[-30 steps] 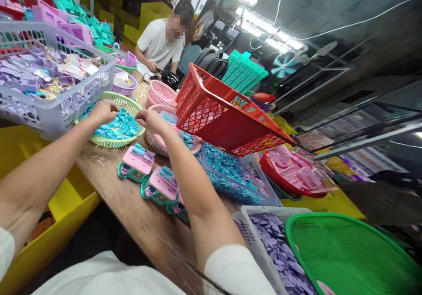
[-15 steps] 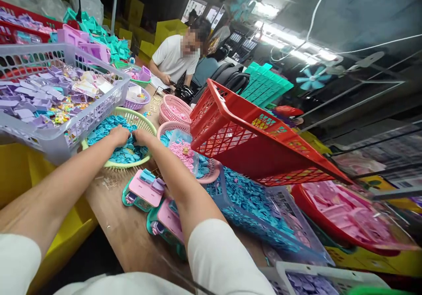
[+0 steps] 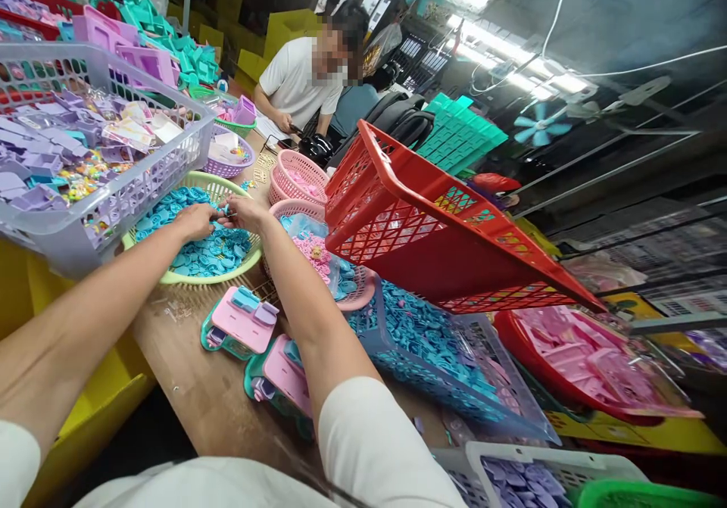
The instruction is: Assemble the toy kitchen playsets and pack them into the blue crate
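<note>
Both my hands reach over a round light-green basket point(image 3: 238, 191) heaped with small blue plastic parts point(image 3: 207, 254). My left hand point(image 3: 196, 220) and my right hand point(image 3: 245, 211) meet above the heap, fingertips pinched together on a small blue part between them. On the wooden table point(image 3: 198, 387) below my right forearm lie pink-and-teal toy pieces point(image 3: 238, 325), a second one point(image 3: 281, 375) partly hidden by my arm.
A grey crate point(image 3: 102, 220) of purple parts stands at left. A pink basket point(image 3: 295, 209), a tilted red crate point(image 3: 432, 228), a blue crate of blue parts point(image 3: 432, 349) and a red tray of pink parts point(image 3: 579, 372) crowd the right. A person in a white shirt point(image 3: 298, 80) sits beyond.
My right hand crossed from the pink basket to the green basket, where both hands now meet and pinch a blue part. The view has shifted slightly.
</note>
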Motion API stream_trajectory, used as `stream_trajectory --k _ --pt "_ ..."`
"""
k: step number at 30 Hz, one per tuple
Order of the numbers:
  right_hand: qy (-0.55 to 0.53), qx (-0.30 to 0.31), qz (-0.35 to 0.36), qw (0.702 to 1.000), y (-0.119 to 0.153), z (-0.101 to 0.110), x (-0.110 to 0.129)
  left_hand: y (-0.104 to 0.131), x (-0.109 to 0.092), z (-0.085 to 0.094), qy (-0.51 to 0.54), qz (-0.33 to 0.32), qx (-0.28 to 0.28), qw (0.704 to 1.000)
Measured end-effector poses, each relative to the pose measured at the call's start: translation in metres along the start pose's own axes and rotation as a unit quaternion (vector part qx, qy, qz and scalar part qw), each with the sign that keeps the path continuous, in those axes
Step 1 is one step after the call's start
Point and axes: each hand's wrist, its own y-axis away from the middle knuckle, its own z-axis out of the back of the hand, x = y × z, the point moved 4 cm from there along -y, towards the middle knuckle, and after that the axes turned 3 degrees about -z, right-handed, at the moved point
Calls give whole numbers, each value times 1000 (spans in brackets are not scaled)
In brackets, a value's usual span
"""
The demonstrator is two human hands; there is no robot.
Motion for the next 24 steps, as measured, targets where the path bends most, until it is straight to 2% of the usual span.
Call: stream_trajectory --k 3,7,12,14,17,19,20,22,24 --pt "154 -25 16 988 -3 -4 -5 0 -4 -6 -9 -17 24 1000" --pt "321 -10 62 945 -4 -20 -12 0 -1 -7 -26 3 29 999" --pt "421 5 93 902 -3 -28 -11 6 1 3 -7 -12 37 999" --pt "432 1 98 897 -3 -26 -9 11 0 2 17 -49 86 995" --pt "417 -7 102 903 -2 -20 -4 19 -2 -9 54 -115 190 974" --pt "393 -7 99 914 1 -16 -1 21 -3 -14 63 -133 218 965" --pt "354 -4 94 931 2 -13 0 20 -3 -15 64 -133 218 965" --pt "206 9 73 976 6 -9 2 18 -2 -13 66 -135 216 965" --pt "21 23 45 998 9 -6 3 16 0 -6 88 -129 189 970"
